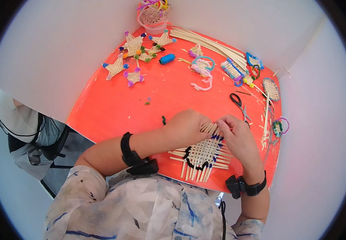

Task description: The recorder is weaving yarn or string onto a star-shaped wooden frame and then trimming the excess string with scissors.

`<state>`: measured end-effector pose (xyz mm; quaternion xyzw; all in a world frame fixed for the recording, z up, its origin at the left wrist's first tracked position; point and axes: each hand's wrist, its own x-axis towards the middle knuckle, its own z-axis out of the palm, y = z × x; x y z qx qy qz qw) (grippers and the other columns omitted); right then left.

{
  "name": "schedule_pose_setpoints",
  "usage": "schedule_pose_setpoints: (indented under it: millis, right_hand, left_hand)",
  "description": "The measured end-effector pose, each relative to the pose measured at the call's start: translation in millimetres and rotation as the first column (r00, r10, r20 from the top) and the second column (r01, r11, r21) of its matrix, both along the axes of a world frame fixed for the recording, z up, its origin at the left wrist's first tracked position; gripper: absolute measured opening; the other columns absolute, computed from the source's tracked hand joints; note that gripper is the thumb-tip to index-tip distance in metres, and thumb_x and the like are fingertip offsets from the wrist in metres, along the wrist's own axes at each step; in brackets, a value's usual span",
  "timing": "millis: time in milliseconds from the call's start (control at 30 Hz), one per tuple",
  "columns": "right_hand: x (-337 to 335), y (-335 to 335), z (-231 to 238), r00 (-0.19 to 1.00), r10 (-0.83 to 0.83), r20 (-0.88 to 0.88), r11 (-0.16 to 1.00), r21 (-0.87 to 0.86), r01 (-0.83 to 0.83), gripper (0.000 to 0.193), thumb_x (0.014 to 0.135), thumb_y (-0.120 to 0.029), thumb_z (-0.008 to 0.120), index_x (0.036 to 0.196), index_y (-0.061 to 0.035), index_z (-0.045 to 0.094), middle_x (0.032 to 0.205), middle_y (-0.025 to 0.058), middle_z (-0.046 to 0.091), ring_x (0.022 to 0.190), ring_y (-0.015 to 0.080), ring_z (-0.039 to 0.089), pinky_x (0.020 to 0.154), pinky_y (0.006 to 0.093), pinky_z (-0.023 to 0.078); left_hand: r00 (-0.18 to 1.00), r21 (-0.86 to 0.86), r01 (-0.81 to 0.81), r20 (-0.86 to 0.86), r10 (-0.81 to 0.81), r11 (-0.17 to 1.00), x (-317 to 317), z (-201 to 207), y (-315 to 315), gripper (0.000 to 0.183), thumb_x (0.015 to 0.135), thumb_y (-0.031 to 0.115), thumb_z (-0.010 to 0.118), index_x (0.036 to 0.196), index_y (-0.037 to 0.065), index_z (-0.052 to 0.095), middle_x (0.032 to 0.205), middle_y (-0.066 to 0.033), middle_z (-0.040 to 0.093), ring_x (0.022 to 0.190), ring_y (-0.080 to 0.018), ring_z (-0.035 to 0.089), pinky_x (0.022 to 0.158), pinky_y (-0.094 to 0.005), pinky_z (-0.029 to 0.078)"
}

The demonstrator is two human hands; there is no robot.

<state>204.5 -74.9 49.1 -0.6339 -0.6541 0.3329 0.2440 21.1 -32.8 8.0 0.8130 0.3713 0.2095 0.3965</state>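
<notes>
A woven mat [202, 153] of pale flat strips lies at the table's near edge, its loose strip ends sticking out all around. Black fuzzy stem [186, 154] runs along its left and lower edges, and dark blue fuzzy stem [215, 159] winds through its right and upper edges. My left hand [188, 126] is closed on the strips at the mat's upper end, fingers curled under. My right hand [239, 134] meets it there, thumb and fingers pinched together at the upper right edge. Whatever lies between those right fingertips is hidden.
Scissors [241, 106] with black handles lie beyond my right hand. Star-shaped woven pieces [133, 45] and a blue spool [167, 59] sit at the far left. Long pale strips [209, 43] and a basket [155, 20] stand at the back. Another person's sleeve [19, 116] shows at left.
</notes>
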Motion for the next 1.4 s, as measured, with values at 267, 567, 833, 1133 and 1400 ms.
schedule_pose_setpoints:
  millis: [267, 567, 833, 1133, 1400]
  right_hand:
    - [4.3, 3.1, -24.2, 0.883, -0.162, -0.440, 0.987, -0.088, 0.137, 0.015, 0.093, -0.011, 0.059, 0.088, 0.0030, 0.064, 0.074, 0.0019, 0.064, 0.071, 0.0050, 0.058, 0.062, 0.0223, 0.046]
    - [-1.9, -2.3, -18.9, 0.990, -0.069, -0.123, 0.976, 0.199, 0.093, 0.012, 0.087, -0.008, 0.062, 0.089, 0.0041, 0.064, 0.072, 0.0108, 0.065, 0.066, 0.0153, 0.062, 0.064, 0.0297, 0.049]
    - [6.0, 1.1, -7.0, 0.999, 0.021, -0.041, 0.991, 0.131, -0.015, 0.010, 0.084, -0.006, 0.063, 0.091, 0.0012, 0.065, 0.069, 0.0089, 0.063, 0.070, 0.0217, 0.062, 0.070, 0.0332, 0.049]
    - [-12.5, -3.9, -12.4, 0.854, -0.135, 0.502, 0.761, 0.604, -0.235, 0.013, 0.070, -0.007, 0.070, 0.079, -0.0074, 0.061, 0.113, 0.0049, 0.052, 0.112, 0.0293, 0.043, 0.088, 0.0440, 0.030]
    - [-1.5, 1.0, -23.6, 0.852, -0.154, 0.500, 0.635, 0.710, -0.303, 0.016, 0.066, -0.010, 0.073, 0.078, -0.0136, 0.062, 0.111, -0.0003, 0.054, 0.112, 0.0265, 0.043, 0.088, 0.0430, 0.029]
  left_hand:
    - [0.999, -0.097, 0.004, 0.051, 0.001, 0.995, 0.9, -5.0, 2.2, 0.017, 0.077, 0.015, 0.075, 0.083, 0.000, 0.069, 0.070, -0.0149, 0.066, 0.062, -0.0189, 0.065, 0.059, -0.0339, 0.048]
    - [0.997, -0.158, -0.010, 0.071, 0.021, 0.987, 1.8, -6.8, 4.0, 0.017, 0.078, 0.014, 0.074, 0.086, 0.000, 0.069, 0.069, -0.0130, 0.067, 0.061, -0.0150, 0.065, 0.059, -0.0318, 0.049]
    - [0.997, -0.203, -0.007, 0.078, 0.024, 0.979, 4.0, -14.4, 5.3, 0.019, 0.079, 0.013, 0.074, 0.092, 0.001, 0.070, 0.075, -0.0111, 0.070, 0.067, -0.0113, 0.066, 0.062, -0.0304, 0.050]
    - [0.995, -0.257, 0.001, 0.093, 0.024, 0.966, 3.5, -12.3, 11.6, 0.021, 0.078, 0.013, 0.075, 0.094, 0.001, 0.070, 0.077, -0.0095, 0.071, 0.068, -0.0089, 0.064, 0.064, -0.0298, 0.051]
    - [0.985, -0.362, -0.003, 0.158, 0.064, 0.932, 2.1, -16.7, 14.4, 0.017, 0.079, 0.012, 0.075, 0.092, 0.002, 0.071, 0.076, -0.0039, 0.070, 0.068, -0.0054, 0.061, 0.062, -0.0278, 0.049]
